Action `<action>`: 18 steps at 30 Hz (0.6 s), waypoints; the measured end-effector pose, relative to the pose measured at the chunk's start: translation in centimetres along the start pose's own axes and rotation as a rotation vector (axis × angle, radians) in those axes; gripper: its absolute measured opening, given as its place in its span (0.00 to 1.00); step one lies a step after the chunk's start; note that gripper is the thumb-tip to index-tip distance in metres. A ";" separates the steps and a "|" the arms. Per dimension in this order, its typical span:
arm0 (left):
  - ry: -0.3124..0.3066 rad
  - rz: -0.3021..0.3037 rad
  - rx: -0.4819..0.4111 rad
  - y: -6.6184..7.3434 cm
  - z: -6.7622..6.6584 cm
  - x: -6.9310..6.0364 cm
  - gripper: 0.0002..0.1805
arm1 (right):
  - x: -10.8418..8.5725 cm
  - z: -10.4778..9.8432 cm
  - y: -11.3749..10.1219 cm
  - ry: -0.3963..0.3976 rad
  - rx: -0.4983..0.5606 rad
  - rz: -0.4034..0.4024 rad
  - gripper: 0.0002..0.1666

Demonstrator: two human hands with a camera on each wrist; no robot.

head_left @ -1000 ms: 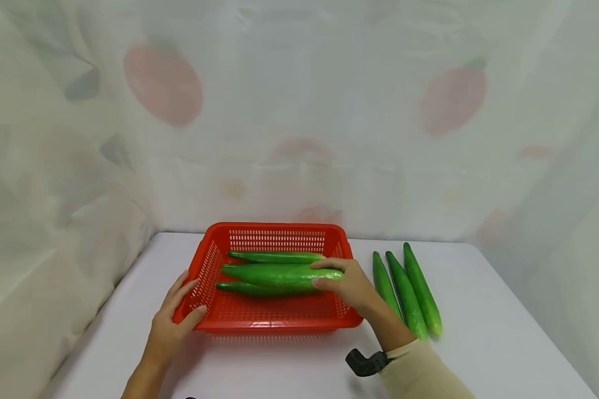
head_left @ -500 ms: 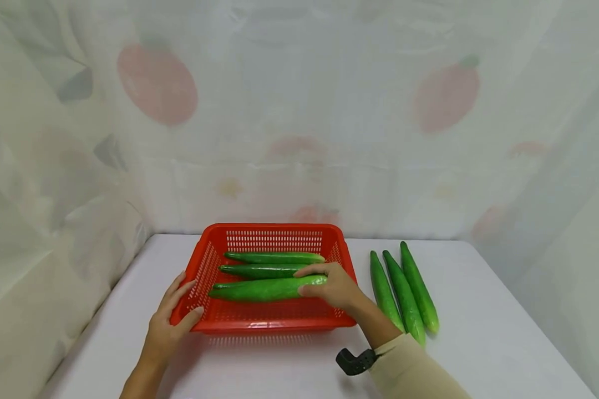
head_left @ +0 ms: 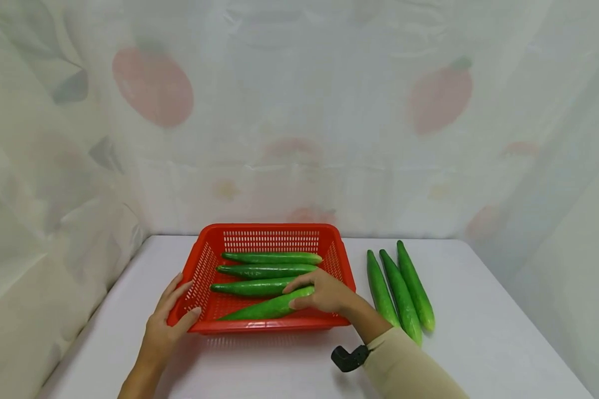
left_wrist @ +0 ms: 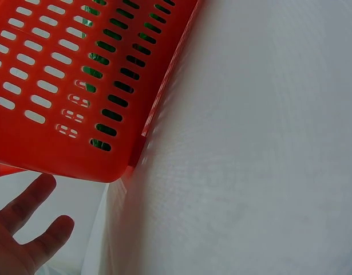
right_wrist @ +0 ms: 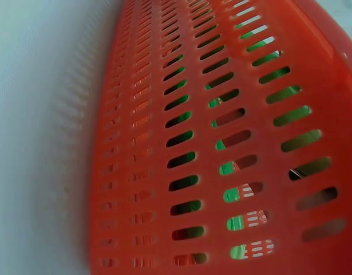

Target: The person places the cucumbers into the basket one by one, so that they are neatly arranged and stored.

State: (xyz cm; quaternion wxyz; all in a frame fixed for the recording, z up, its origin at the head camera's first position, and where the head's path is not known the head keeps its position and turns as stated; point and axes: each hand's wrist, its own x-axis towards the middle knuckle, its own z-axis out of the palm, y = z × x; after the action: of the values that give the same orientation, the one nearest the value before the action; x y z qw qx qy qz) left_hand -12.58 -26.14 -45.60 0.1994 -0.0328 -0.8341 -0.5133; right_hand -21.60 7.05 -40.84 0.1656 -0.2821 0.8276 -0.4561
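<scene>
In the head view, my right hand [head_left: 323, 293] grips the pale end of a cucumber [head_left: 267, 308], low at the front of a red plastic basket [head_left: 274, 327]. That cucumber lies at a slant, its far end partly hidden behind the front rim. Behind it, three more cucumbers lie crosswise in the basket: a rear one [head_left: 272, 257], a middle one [head_left: 259, 271] and a nearer one [head_left: 254, 287]. At the basket's left front corner, my left hand [head_left: 167, 321] rests on the rim with spread fingers. The left wrist view shows two of its fingers [left_wrist: 50, 238] extended beside the basket.
Three cucumbers lie side by side on the white table [head_left: 484, 332] right of the basket: an inner one [head_left: 381, 288], a middle one [head_left: 401, 296] and an outer one [head_left: 415, 285]. A printed curtain [head_left: 299, 111] encloses the back and sides.
My right hand has brought its cucumber forward and down, from above the others to the basket's front, uncovering the cucumbers behind. My left hand has stayed at the basket's corner.
</scene>
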 end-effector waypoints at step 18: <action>-0.001 0.017 -0.022 -0.3 -0.1 -0.1 0.28 | 0.6 0.2 0.5 -0.138 -0.107 0.028 0.12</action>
State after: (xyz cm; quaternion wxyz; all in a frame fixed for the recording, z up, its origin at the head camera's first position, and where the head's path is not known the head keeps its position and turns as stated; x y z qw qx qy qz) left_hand -12.50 -26.33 -45.84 0.2028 -0.0424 -0.8282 -0.5207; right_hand -22.15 6.80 -41.38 0.2134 -0.3096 0.8414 -0.3882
